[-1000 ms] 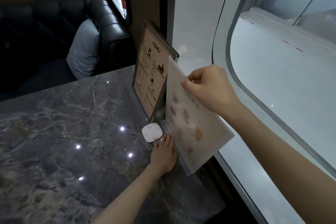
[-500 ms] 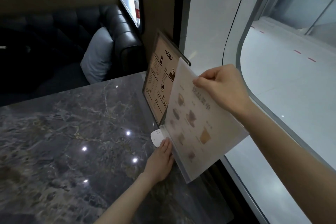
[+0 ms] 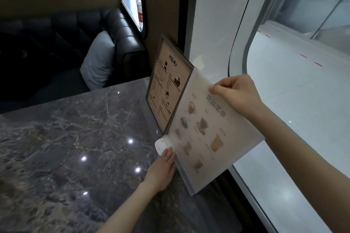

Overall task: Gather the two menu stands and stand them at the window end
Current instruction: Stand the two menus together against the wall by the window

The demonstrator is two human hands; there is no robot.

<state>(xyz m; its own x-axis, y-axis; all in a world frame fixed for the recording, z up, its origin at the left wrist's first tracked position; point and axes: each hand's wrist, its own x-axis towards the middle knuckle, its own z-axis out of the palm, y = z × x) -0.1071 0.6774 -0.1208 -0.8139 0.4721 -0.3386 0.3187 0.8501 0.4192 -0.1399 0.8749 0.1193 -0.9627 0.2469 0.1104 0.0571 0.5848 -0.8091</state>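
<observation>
1. The right hand (image 3: 237,93) is closed in a pinch on the top edge of the frosted menu stand (image 3: 208,130), thumb on the near face and fingers curled behind.
2. This stand leans back toward the window (image 3: 295,100), its lower edge at the window side of the marble table (image 3: 66,138); whether the base sits flat on the table I cannot tell.
3. The left hand (image 3: 163,168) lies flat and open, fingers straight, pressed against the lower left edge of the frosted stand; it grips nothing.
4. The left fingertips (image 3: 167,152) overlap a small white puck (image 3: 160,145) that lies on the table just beside the stand's bottom corner (part of it is hidden behind the stand).
5. The brown menu stand (image 3: 167,85), headed "MENU", stands upright at the window end of the table, against the dark pillar (image 3: 164,5), just behind the frosted stand, whose top corner overlaps its right edge.
6. Beyond the table's far edge sits a black leather sofa (image 3: 121,32) with a grey cushion (image 3: 98,62) propped in its corner.
7. Bright spots of ceiling light reflect on the table to the left of the hands.
</observation>
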